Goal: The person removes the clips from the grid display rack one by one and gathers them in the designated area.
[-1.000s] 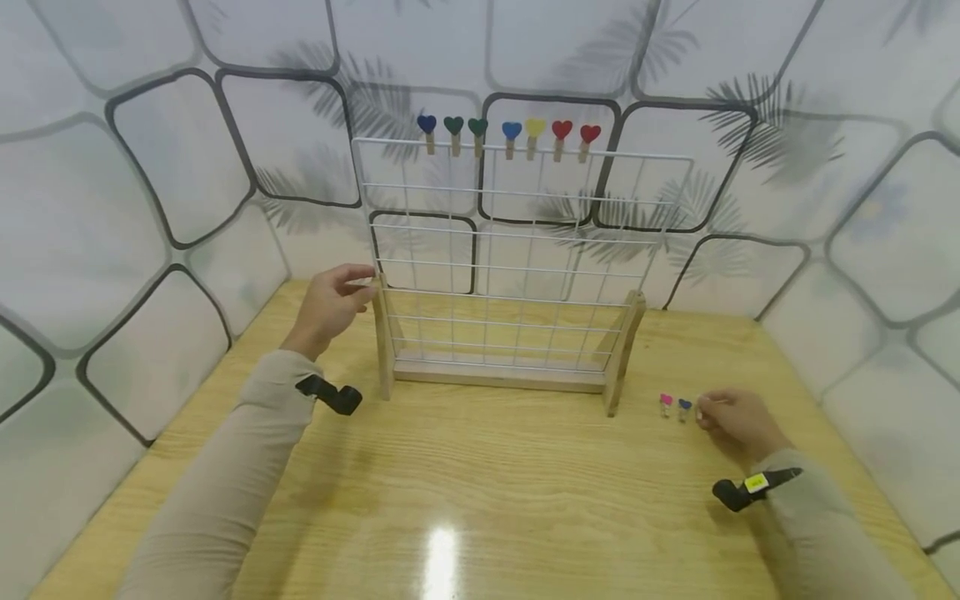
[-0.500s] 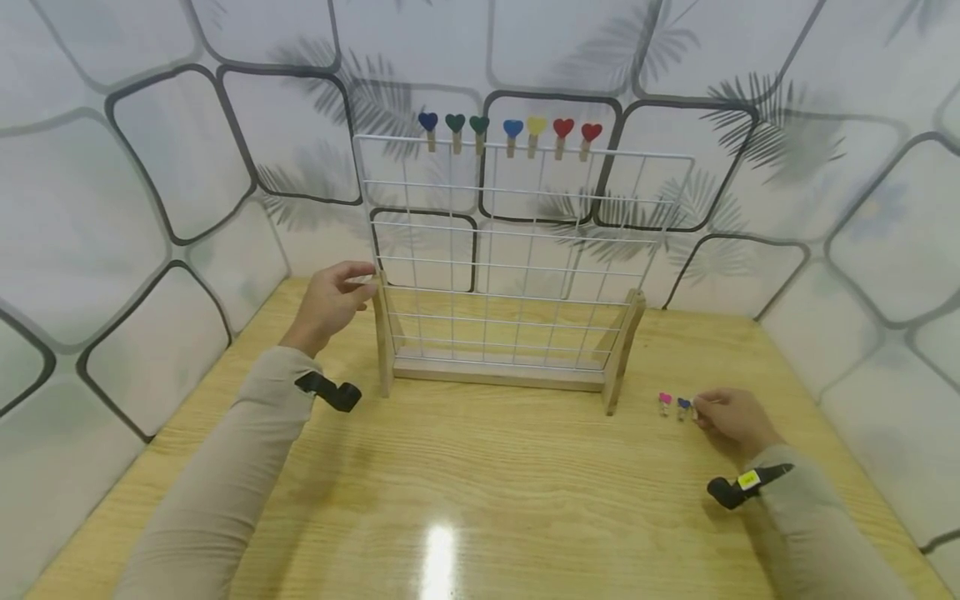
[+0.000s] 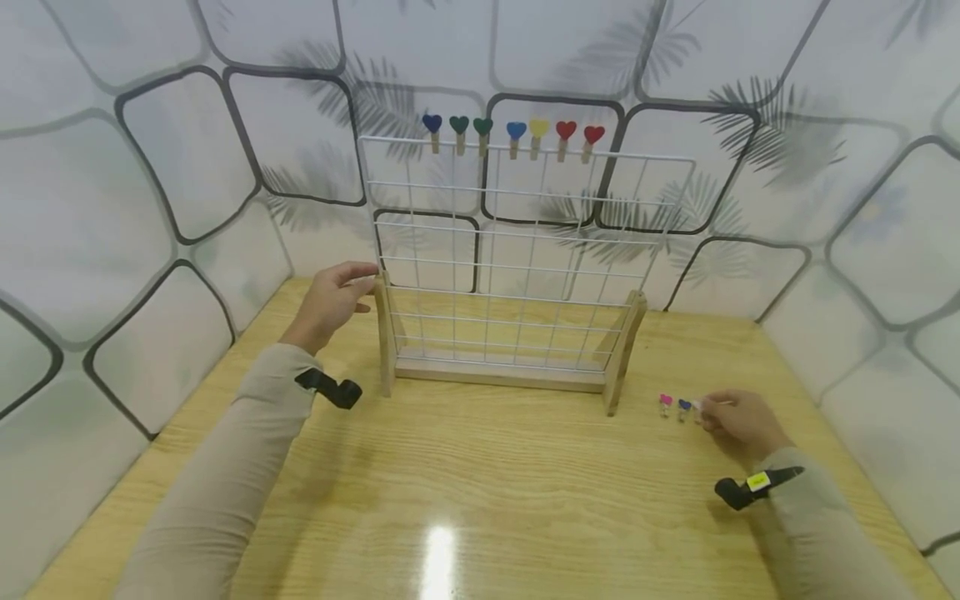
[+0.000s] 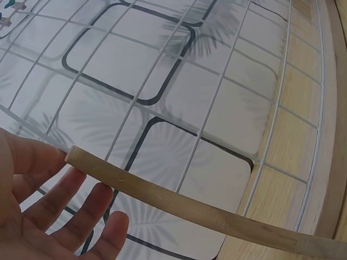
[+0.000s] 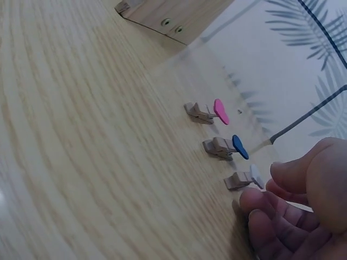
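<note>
My left hand [image 3: 330, 302] touches the top of the left wooden upright [image 4: 157, 192] of a white wire grid rack [image 3: 487, 268]. Its thumb and index fingertip lie at the wood's end, while the other fingers stay loosely stretched. At the right, my right hand [image 3: 738, 421] holds its fingertips at the heart of a small wooden clothespin with a white heart [image 5: 255, 176], partly hidden in the head view. Beside that clothespin are one with a dark blue heart [image 5: 222, 147] and one with a pink heart [image 5: 205, 112], all on the table.
Several heart clothespins in blue, green, yellow [image 3: 538, 129] and red [image 3: 566, 131] are clipped along the rack's top wire. The wooden table [image 3: 510, 483] meets patterned walls [image 3: 862, 225] behind and at both sides.
My right hand shifts slightly left, then back right, and more of the white heart now shows at its fingertips. My left hand keeps its place at the rack.
</note>
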### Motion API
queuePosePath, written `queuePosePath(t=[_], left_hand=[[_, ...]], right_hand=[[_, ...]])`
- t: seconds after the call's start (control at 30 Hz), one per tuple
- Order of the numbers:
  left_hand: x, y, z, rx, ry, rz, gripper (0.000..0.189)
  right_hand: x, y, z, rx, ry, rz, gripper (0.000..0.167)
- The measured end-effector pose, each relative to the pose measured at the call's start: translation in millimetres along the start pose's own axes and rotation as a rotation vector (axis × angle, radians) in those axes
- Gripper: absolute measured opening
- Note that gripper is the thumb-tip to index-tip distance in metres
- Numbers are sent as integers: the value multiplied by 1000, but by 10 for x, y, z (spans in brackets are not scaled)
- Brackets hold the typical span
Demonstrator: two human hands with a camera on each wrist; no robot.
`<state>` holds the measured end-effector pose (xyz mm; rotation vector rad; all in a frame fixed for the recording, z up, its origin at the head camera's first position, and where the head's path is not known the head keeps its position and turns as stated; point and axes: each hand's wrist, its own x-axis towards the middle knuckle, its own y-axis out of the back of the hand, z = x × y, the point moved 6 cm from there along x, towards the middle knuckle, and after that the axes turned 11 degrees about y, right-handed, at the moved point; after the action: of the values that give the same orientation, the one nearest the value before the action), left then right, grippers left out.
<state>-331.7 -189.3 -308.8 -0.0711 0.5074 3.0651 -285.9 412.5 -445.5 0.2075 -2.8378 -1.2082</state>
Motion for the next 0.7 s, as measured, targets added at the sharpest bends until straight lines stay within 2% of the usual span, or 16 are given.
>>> queuePosePath(t=[0.07, 0.17, 0.27, 0.43, 0.5, 0.6, 0.7], left_hand=[[6, -8, 6, -17, 5, -4, 39], [15, -8, 7, -42, 5, -10, 39], [19, -7, 4, -74, 5, -17, 39], [27, -7, -5, -120, 6, -39, 44], [29, -8, -2, -137, 5, -50, 46], [23, -9, 8, -143, 0, -59, 49], [12, -11, 14, -135, -9, -65, 49]], right_hand=[[-10, 29, 12, 24, 7, 7, 47], [-6, 73, 4, 129, 13, 21, 48], [10, 137, -65, 311, 33, 28, 48], [48, 325, -278, 648, 114, 1, 24], [74, 409, -389, 737, 157, -14, 29], [121, 537, -612, 771, 226, -9, 32], [153, 664, -868, 813, 260, 24, 29]])
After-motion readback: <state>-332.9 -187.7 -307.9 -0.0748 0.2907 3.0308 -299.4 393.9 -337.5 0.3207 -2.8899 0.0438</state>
